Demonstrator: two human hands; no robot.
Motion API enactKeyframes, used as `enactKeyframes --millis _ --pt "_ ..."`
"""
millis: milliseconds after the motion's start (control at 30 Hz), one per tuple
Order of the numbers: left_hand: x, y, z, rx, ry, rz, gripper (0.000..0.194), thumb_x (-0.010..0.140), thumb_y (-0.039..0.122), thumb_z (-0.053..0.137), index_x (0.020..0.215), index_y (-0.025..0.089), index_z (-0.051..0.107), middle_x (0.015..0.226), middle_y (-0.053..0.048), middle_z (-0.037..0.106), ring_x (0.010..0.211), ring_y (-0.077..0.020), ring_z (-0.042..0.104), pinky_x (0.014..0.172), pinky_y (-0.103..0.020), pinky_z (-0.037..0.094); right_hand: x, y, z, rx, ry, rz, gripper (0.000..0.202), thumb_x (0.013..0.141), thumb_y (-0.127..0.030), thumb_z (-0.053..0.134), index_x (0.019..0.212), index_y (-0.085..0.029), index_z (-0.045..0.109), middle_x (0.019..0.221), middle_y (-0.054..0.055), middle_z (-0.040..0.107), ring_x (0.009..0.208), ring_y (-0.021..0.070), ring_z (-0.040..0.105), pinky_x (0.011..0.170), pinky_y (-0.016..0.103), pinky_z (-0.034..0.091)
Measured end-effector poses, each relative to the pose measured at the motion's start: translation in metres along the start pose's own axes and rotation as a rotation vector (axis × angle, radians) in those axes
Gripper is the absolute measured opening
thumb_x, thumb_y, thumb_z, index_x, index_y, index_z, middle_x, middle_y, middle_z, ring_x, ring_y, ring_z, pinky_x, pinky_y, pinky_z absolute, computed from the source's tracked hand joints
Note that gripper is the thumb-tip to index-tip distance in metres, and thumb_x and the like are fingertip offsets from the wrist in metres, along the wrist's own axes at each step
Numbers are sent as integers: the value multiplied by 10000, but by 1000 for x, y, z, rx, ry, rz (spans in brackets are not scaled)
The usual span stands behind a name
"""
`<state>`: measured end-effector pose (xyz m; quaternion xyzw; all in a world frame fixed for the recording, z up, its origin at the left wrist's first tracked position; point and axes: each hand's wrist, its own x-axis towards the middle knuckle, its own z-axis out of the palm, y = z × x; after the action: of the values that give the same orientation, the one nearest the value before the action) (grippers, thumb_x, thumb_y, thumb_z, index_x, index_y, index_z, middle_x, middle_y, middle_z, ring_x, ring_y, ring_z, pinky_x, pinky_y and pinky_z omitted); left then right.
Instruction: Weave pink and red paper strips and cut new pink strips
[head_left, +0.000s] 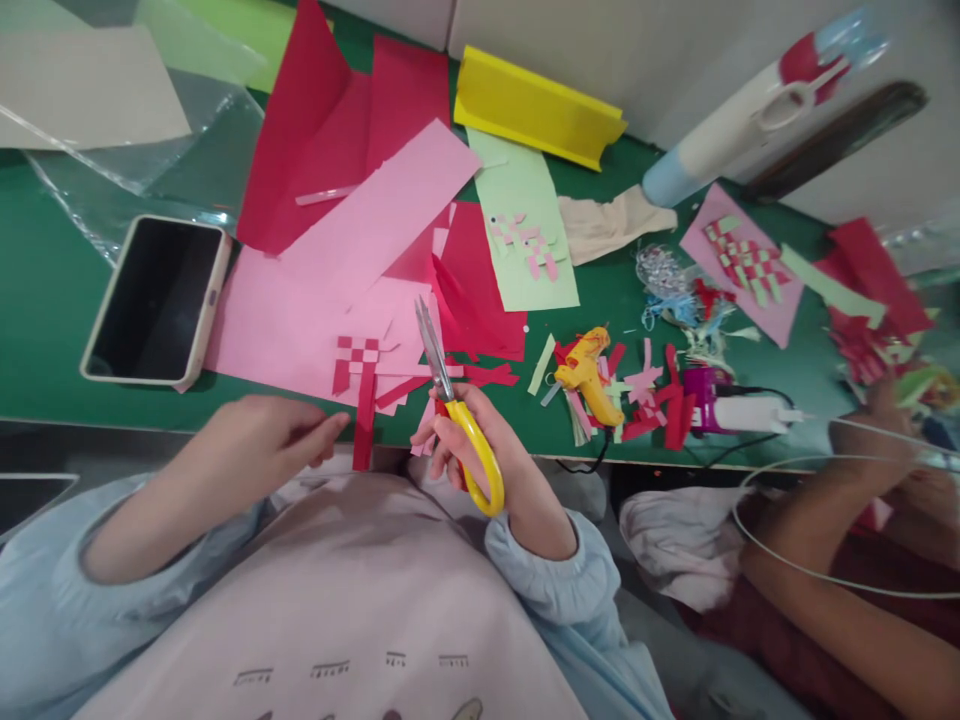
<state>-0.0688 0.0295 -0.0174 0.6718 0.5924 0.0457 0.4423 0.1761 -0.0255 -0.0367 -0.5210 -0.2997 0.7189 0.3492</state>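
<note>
My right hand (480, 440) is wrapped around scissors (472, 450) with yellow handles. Their metal blades point up and away over the paper and look closed. A pink paper strip (425, 428) shows by the fingers of that hand; whether they grip it I cannot tell. My left hand (289, 440) is curled at the table's front edge, with nothing visible in it. Just beside its fingertips, a long red paper strip (364, 420) hangs over the edge from a small red and pink woven paper piece (356, 355), which rests on a pink sheet (262, 320).
A phone (157, 300) lies at left. Red sheets (315, 130) and a yellow folded piece (536, 105) are behind. Rightward are a green card (532, 220), a yellow glue gun (592, 375) among paper scraps, and a bottle (750, 110). Another person's arm (817, 530) is at far right.
</note>
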Motion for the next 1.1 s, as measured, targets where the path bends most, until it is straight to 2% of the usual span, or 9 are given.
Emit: enactKeyframes --millis 67,133,200,333,467,600,800,933,1100 --pt "-5 -11 9 90 -229 -16 481 871 600 522 558 280 698 552 -29 689 495 -211 606 507 -308 399 5 -1 4 0 12 -19 602 781 -611 743 1146 -259 418 835 -21 698 488 95 620 343 159 426" --pt "-8 -20 21 24 -337 -34 432 898 585 507 727 280 759 711 -43 772 625 -235 705 571 -299 494 10 -3 8 -19 35 -63 587 791 -611 733 1145 -258 427 867 -13 706 515 97 635 358 164 438" --pt "-10 -26 32 -83 -336 -47 432 912 595 501 828 265 767 783 -57 796 689 -246 738 623 -301 550 17 -7 12 -41 56 -91 587 792 -612 732 1148 -257 429 884 -8 711 526 96 639 375 168 455" --pt "-11 -27 51 -374 -305 -151 493 888 655 530 862 224 768 878 -87 811 798 -269 763 718 -339 612 33 -10 17 -54 103 -119 603 776 -626 744 1137 -257 432 889 -1 708 527 104 645 382 177 485" --pt "-12 -18 58 -654 -288 -298 485 766 683 686 793 208 782 858 -95 819 844 -283 769 792 -363 623 47 -10 19 -56 148 -134 631 762 -636 758 1148 -264 423 885 -10 695 496 108 640 354 188 498" --pt "-13 -13 64 -918 -264 -426 475 623 637 845 808 201 809 879 -97 828 857 -242 773 795 -310 616 53 -12 20 -66 155 -128 633 762 -612 773 1149 -267 411 861 -21 681 485 109 639 342 182 491" --pt "-16 -18 69 -1052 -207 -538 449 484 531 959 733 186 817 732 -75 809 695 -162 749 678 -220 596 32 -15 18 -94 71 -98 555 831 -612 711 1140 -251 424 874 -11 693 511 92 638 342 147 454" --pt "-22 -24 69 -1046 -225 -567 429 466 502 971 676 165 807 711 -76 802 604 -117 700 604 -179 565 9 -9 11 -89 -15 -13 549 850 -616 679 1156 -242 419 825 -31 684 423 67 564 289 141 376" --pt "-33 -33 70 -1063 -241 -627 479 409 515 980 688 162 817 726 -84 805 606 -115 700 601 -169 565 -17 -3 7 -132 -39 112 480 864 -544 653 1141 -226 423 754 -51 651 379 51 491 289 139 352"
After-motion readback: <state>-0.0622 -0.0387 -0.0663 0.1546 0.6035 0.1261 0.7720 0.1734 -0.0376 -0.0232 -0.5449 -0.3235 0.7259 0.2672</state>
